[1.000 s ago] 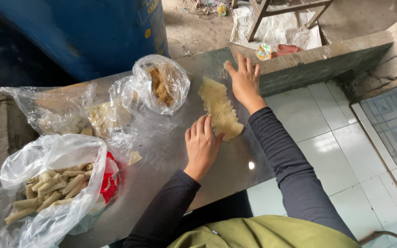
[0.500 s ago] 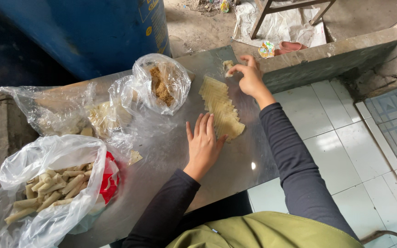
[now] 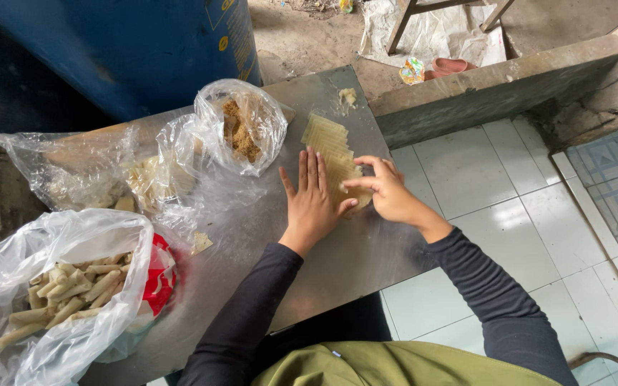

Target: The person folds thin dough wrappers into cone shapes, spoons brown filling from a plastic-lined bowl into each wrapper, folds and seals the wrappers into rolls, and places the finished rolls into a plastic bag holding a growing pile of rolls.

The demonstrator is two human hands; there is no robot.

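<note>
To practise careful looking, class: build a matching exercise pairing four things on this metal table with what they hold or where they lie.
Things:
1. left hand
2. clear plastic bag at the table's near left
3. small clear plastic bag
4. right hand

States:
a. holds brown crumbly filling
b. flat on pale wrapper sheets
c. pinching a sheet's edge
d. holds pale rolled sticks

Pairs: 1-b, 2-d, 3-a, 4-c

two bare hands, left [image 3: 312, 204] and right [image 3: 386, 193]; three clear plastic bags [image 3: 241, 125]; one row of pale thin wrapper sheets [image 3: 334, 154]; one blue drum [image 3: 144, 50].

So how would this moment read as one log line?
left hand: flat beside wrappers | right hand: pinching wrappers | metal table
</note>
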